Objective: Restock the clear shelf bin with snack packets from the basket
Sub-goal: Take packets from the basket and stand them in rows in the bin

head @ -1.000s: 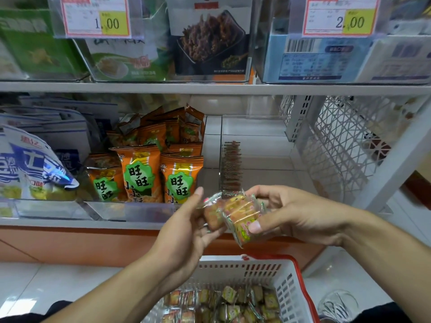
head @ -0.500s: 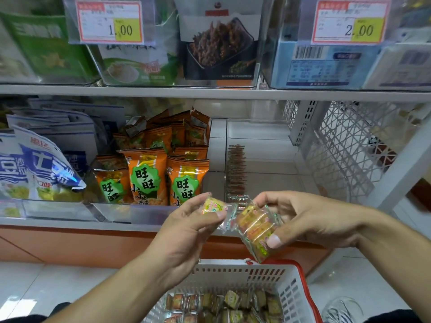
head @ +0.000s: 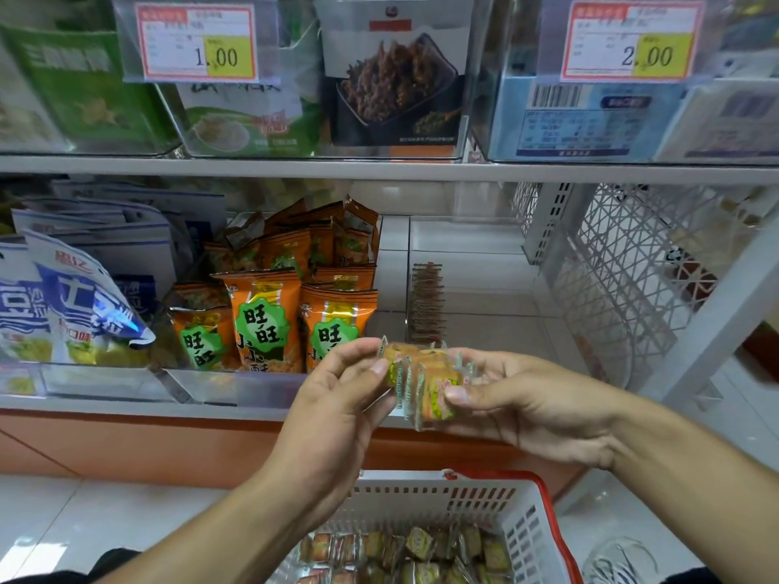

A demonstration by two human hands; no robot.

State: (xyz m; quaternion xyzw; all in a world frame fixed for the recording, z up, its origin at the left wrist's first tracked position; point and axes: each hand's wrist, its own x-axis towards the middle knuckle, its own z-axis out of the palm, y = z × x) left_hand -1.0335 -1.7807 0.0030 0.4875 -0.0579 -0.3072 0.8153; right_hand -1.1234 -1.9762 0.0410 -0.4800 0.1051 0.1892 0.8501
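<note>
Both hands hold a small stack of clear-wrapped snack packets (head: 421, 379) between them in front of the lower shelf. My left hand (head: 337, 398) pinches the stack's left end with thumb and fingertips. My right hand (head: 518, 402) grips the right end, thumb on the front. Just behind them stands the clear shelf bin (head: 476, 263), with one upright row of the same packets (head: 426, 301) along its left wall. Below, a white basket with a red rim (head: 455, 499) holds several more packets (head: 404, 550).
Orange snack bags (head: 295, 314) fill the bin to the left, blue-and-white bags (head: 63, 301) farther left. A white mesh panel (head: 632, 280) closes the shelf's right side. The upper shelf (head: 379, 168) carries bins with price tags. A white tiled floor lies below.
The hands have come together: the single packet held apart in my left hand now sits against the stack in my right. Both hands have risen slightly toward the bin.
</note>
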